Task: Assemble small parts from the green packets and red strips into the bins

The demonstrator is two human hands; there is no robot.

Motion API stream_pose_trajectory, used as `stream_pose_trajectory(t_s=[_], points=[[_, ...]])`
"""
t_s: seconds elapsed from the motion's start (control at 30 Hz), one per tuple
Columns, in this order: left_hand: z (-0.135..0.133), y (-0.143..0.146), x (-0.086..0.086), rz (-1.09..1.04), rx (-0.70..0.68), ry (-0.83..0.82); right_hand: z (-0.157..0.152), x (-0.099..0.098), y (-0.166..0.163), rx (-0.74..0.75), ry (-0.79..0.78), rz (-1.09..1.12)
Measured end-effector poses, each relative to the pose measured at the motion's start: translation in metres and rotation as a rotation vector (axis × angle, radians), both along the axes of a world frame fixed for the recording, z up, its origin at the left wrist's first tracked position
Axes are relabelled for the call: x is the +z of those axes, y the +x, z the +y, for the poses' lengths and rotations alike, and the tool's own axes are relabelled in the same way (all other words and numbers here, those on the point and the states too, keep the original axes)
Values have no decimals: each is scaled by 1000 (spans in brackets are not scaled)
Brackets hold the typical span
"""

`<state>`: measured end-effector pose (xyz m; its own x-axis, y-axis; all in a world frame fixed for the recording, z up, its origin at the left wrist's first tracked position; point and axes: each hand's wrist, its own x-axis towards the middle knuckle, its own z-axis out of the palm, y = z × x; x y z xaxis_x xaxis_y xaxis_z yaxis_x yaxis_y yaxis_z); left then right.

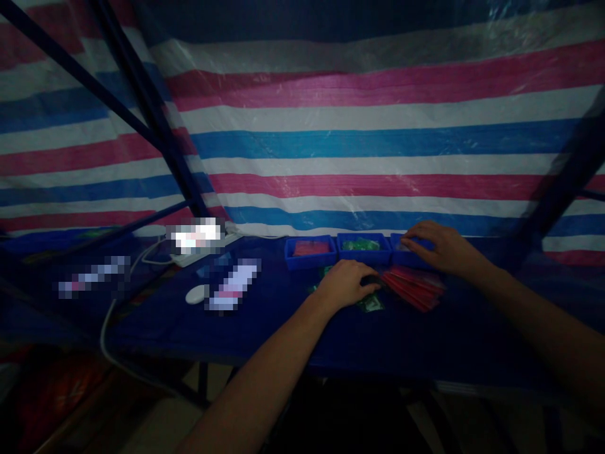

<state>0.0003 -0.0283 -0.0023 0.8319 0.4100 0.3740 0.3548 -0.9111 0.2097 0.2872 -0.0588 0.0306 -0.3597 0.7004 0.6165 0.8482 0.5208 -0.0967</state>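
Note:
My left hand [345,284] rests low over the table, thumb and fingers apart with a dark gap between them. Small green packets [371,302] lie under and beside it. Just to its right, red packets [416,289] are fanned out on the table. My right hand [437,246] reaches over the right blue tray [407,258], its fingertips closed together at the tray's left side. Whatever is between those fingertips is too dark to make out. The middle blue tray [363,256] holds green packets, and the left blue tray [309,260] holds red ones.
A blurred-out phone-like object [234,285] and a white round object [197,294] lie left on the dark blue table [283,334]. Behind them is a white power strip [184,258] with a cable [106,321]. Metal posts [177,164] and a striped sheet [378,139] stand behind.

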Motion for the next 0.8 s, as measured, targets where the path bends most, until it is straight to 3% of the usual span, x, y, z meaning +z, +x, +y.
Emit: stream_pose_trajectory(t_s=[0.3,0.53,0.8], points=[[-3,-5,10,-230,185,8,-12,-16,-42,90,-85,171],[-7,0,15,-495,58,-172,-13,-24,-56,142,-351,459],[-4,4,8,-594,39,-398,-16,-28,-66,233,-479,664]])
